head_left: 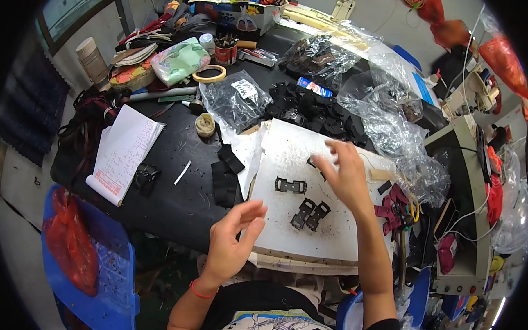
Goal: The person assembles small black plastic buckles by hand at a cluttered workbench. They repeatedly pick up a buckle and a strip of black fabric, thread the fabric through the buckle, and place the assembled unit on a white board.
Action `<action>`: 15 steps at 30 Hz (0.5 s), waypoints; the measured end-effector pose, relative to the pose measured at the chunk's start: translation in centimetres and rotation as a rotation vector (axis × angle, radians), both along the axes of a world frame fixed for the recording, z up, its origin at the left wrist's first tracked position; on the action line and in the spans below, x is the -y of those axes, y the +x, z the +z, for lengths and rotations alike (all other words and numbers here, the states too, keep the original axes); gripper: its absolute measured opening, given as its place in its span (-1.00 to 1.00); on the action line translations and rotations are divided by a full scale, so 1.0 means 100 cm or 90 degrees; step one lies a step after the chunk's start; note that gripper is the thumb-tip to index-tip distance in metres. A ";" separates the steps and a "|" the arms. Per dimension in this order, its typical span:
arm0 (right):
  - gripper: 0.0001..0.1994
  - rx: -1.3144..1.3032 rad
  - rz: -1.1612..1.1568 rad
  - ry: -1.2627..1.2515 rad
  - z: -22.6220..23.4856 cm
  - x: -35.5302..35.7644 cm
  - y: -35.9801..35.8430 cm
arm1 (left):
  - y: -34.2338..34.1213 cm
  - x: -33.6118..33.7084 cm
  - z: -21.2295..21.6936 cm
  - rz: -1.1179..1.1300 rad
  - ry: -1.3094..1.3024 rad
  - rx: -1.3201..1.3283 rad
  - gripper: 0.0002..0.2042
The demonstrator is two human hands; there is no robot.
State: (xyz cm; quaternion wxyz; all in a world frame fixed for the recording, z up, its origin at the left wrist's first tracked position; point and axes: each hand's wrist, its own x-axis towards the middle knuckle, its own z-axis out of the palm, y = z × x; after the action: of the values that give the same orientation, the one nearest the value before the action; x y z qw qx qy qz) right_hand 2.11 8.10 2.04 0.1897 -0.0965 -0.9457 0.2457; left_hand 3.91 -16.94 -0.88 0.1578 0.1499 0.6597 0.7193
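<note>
My right hand (347, 176) is over the white board (275, 146), thumb and fingers apart. A small black buckle piece (311, 161) shows beside its thumb, partly hidden; I cannot tell whether they touch. My left hand (232, 240) hovers at the board's near left edge, fingers bent, thumb apart, nothing in it. Between the hands, one black plastic buckle piece (291, 185) lies alone on the board. Nearer to me, two similar black buckle pieces (310, 214) lie tilted against each other. A red band circles my left wrist.
Black webbing strips (225, 177) lie left of the board, and a heap of black parts (317, 112) behind it. Clear plastic bags (384, 117) spread at the right. Maroon straps (394, 208) sit at the board's right edge. An open notebook (124, 152) lies at left.
</note>
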 end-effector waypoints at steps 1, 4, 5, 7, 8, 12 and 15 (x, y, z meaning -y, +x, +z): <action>-0.57 0.009 0.020 0.067 -0.011 -0.003 0.012 | 0.002 0.001 -0.003 -0.007 -0.001 0.037 -0.70; -0.71 -0.055 0.019 0.102 -0.036 -0.008 0.022 | -0.001 -0.005 -0.003 -0.024 -0.033 0.003 -0.72; -0.74 -0.065 0.002 0.109 -0.040 -0.011 0.023 | 0.000 -0.007 -0.001 -0.034 -0.043 -0.010 -0.73; -0.81 -0.112 -0.016 0.080 -0.036 -0.014 0.026 | 0.004 -0.014 0.005 -0.042 -0.079 -0.078 -0.72; -0.80 -0.104 -0.013 0.067 -0.025 -0.007 0.028 | 0.003 -0.017 0.008 -0.036 -0.097 -0.114 -0.71; -0.69 -0.026 0.273 -0.073 0.008 0.044 0.057 | 0.003 -0.023 0.014 -0.026 -0.152 -0.158 -0.73; -0.77 0.010 0.161 -0.377 0.005 0.072 0.073 | 0.011 -0.023 0.013 -0.075 -0.169 -0.063 -0.70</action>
State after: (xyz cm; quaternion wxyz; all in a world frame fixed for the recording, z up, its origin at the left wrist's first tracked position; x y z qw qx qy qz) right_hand 9.42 0.90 2.52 0.1139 -0.0311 -0.8390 0.5312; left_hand 5.00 -14.69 0.39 0.1853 0.2012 0.7460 0.6072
